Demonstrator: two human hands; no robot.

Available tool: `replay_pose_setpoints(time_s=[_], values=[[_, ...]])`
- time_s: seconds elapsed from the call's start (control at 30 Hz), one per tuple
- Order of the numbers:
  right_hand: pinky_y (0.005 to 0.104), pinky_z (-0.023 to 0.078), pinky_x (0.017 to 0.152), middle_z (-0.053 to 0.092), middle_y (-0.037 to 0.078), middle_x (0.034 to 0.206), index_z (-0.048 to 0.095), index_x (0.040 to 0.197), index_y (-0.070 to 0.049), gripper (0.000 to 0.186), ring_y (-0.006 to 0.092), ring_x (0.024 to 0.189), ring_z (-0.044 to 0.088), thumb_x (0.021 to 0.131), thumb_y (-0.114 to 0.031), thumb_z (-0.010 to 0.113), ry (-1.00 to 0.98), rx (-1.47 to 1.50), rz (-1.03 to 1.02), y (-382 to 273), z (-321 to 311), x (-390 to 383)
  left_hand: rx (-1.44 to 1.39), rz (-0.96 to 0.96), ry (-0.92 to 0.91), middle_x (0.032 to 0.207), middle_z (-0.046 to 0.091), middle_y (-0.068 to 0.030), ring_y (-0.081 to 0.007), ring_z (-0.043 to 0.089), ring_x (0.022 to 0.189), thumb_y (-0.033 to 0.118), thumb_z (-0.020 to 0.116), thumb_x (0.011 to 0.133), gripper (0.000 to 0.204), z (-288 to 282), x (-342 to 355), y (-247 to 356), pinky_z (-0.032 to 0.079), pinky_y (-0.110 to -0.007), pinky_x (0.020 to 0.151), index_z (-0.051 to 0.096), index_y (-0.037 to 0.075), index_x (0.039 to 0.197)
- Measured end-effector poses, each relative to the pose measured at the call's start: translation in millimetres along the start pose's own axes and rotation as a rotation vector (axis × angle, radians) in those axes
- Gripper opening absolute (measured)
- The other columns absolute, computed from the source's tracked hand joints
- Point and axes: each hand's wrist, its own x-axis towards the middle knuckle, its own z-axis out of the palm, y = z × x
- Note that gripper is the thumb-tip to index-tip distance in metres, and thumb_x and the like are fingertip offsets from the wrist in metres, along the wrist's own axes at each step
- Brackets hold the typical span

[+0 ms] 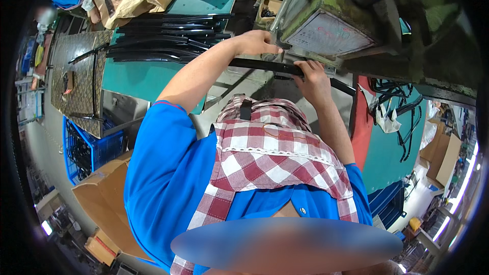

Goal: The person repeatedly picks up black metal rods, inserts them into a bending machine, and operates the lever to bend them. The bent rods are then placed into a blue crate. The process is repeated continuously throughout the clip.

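Black bar [265, 65] at 1 o'clock, under the front of the machine [331, 30]. Right hand [311, 76], toward 2 o'clock, was partly closed, fingers curled over the bar; thumb not clear. Left hand [254, 43], at 12, was half curled, forefinger reaching toward the machine; could not tell whether it had hold of anything.

Handling, my judgement: stiff along its length, light to moderate in weight, awkward more from length than mass. Glossy skin probably slick, easily scratched; not brittle. Best hold: two spread grips on the broad middle, clear of the thin end.

Looks: long, slim, shiny black, seemingly narrowing and bending toward 2. Its other end went behind the left forearm, unseen. Similar bars [153, 40] lay heaped between 10 and 11 on the green table [137, 79].
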Motion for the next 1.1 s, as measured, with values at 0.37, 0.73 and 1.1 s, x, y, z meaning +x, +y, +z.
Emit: replay_pose_setpoints(time_s=[0.37,0.73,1.1], values=[[0.0483,0.043,0.090,0.059,0.021,0.113,0.059,0.119,-0.010,0.049,0.0408,0.105,0.055,0.082,-0.042,0.064,-0.061,-0.096,0.058,1,26,49,0.162,0.033,-0.042,0.107,0.064,-0.0184,-0.0357,0.059,0.099,0.032,0.055,0.092,0.033,-16,-28,43,0.046,-0.039,0.085,0.060,0.008,0.115],[0.0515,0.040,0.089,0.058,0.018,0.112,0.057,0.117,-0.012,0.044,0.0392,0.105,0.054,0.084,-0.041,0.059,-0.368,-0.046,0.234,-14,20,61,0.229,0.006,-0.118,0.110,0.063,-0.0172,-0.0350,0.058,0.102,0.029,0.054,0.091,0.031,-12,-18,35,0.046,-0.040,0.086,0.060,0.010,0.116],[0.0480,0.048,0.072,0.064,0.014,0.088,0.065,0.097,-0.007,0.028,0.0359,0.081,0.062,0.078,-0.027,0.069,0.090,-0.106,-0.137,-1,45,44,0.602,0.477,0.348,0.074,0.065,-0.0188,-0.0358,0.063,0.076,0.050,0.050,0.089,0.053,-2,-27,19,0.046,-0.041,0.077,0.067,0.002,0.075]])
